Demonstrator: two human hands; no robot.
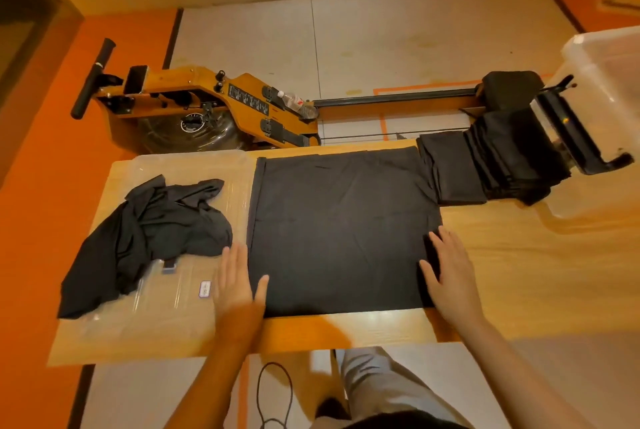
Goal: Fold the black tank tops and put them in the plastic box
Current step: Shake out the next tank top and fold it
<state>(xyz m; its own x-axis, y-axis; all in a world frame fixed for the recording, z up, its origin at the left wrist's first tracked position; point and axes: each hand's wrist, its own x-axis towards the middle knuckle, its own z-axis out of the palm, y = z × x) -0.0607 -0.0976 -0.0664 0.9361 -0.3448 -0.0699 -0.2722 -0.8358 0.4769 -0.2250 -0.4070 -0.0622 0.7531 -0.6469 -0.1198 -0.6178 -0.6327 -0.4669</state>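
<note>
Left hand [234, 281] and right hand [450, 276] lie flat, fingers spread, gripping nothing, pressing opposite side edges of the tank top [343, 231] spread between them on the table [519, 255]. Folded stack [485, 165] and plastic box [609, 82] far right; right hand nearer.

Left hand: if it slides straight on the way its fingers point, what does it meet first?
The left hand lies flat, fingers pointing away from the person along the left edge of the flat black tank top. Straight on, it likely brushes the crumpled black garment on the clear plastic lid, though it may just pass.
</note>
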